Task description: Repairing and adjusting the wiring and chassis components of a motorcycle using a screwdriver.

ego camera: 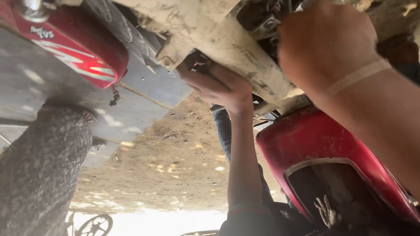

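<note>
Mud-caked motorcycle underside has the left hand pressed against it, fingers curled on a dark part; right hand reaches higher, its fingers hidden beside the red panel.

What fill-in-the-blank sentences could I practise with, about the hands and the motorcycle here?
1. The near hand has a pale ___ around its wrist.
2. The farther hand touches an underside part coated with dried ___.
3. The body panel below the near hand is ___ in colour.
4. The tyre at the lower left stands on bare ___ ground.

Missing words: band; mud; red; dirt
</note>
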